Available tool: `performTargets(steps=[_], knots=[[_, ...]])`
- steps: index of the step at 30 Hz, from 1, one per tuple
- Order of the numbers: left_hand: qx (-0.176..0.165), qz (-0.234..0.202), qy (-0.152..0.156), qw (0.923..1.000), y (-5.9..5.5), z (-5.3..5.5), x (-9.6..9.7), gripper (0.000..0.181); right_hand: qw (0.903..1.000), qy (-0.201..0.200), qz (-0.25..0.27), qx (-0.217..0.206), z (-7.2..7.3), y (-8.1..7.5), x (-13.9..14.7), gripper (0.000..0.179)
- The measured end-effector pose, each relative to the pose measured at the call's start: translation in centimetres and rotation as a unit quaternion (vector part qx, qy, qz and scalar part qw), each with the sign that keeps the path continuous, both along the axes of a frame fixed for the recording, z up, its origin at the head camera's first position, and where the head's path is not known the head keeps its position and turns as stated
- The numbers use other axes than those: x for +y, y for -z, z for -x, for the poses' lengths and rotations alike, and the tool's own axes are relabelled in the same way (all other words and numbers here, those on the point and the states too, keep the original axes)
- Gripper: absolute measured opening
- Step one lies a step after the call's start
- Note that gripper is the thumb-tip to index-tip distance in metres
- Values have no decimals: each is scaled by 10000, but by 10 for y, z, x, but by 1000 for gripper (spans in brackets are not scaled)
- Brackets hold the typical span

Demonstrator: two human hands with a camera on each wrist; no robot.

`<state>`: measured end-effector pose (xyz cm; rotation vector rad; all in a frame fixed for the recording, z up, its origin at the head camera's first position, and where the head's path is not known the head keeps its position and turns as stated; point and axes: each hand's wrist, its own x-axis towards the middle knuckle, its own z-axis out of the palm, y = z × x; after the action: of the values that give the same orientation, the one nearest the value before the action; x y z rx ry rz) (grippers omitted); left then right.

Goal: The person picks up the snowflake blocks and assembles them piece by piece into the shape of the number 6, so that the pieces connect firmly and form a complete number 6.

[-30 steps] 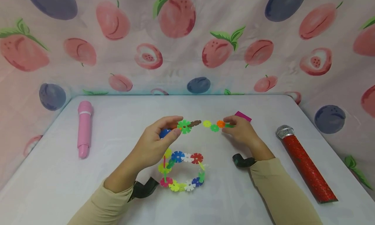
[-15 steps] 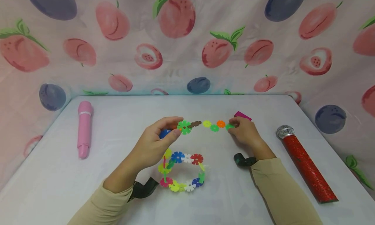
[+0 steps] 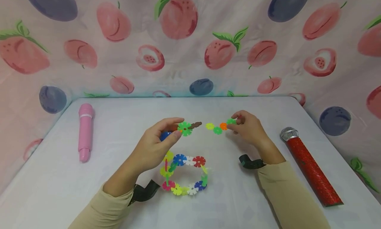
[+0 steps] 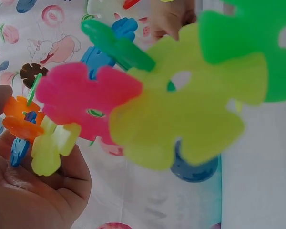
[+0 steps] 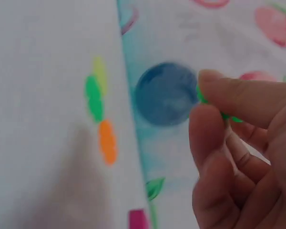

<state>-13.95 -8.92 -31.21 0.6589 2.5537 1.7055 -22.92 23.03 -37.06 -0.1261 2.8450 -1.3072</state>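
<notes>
In the head view my left hand grips a chain of interlocking snowflake discs. A green disc and a brown disc stick out past its fingertips. A blue disc shows under the fingers. More of the chain, with a pink disc and a large yellow one, fills the left wrist view. Below the hand is a loop of linked discs; the hand partly hides how they join. Between thumb and index finger, my right hand pinches a loose green disc.
On the table lie a yellow disc, another green disc and an orange disc. A pink toy microphone lies at left, a red glittery microphone at right. A magenta piece sits near the back edge.
My right hand has drawn back from the orange disc, taken hold of the green disc and raised it from the table. The left hand has shifted only slightly.
</notes>
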Motion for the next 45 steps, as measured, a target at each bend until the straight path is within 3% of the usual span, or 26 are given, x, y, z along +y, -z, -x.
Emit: performTargets(steps=[9,15,18,22,28,37,45], knots=[[66,19,21,10000,-1,0,0,38,9891,-882,951,695,-35,-43,-28,31],[158,34,83,9998,-1,-2,0,35,9609,-1971,1540,1190,-57,-61,-37,33],[184,73,129,9997,-1,-2,0,35,9490,-2284,1620,1448,-64,-64,-41,34],[221,116,195,9995,-1,-4,0,34,9410,-2361,1722,1709,-71,-66,-47,35],[287,136,276,9991,-2,-6,1,34,9363,-2239,2006,1817,-76,-67,-52,30],[484,64,412,9980,-4,-7,2,33,9261,-2113,1914,2470,-78,-65,-54,28],[461,-57,399,9981,-4,-9,4,32,9222,-2294,2070,2325,-80,-65,-58,34]])
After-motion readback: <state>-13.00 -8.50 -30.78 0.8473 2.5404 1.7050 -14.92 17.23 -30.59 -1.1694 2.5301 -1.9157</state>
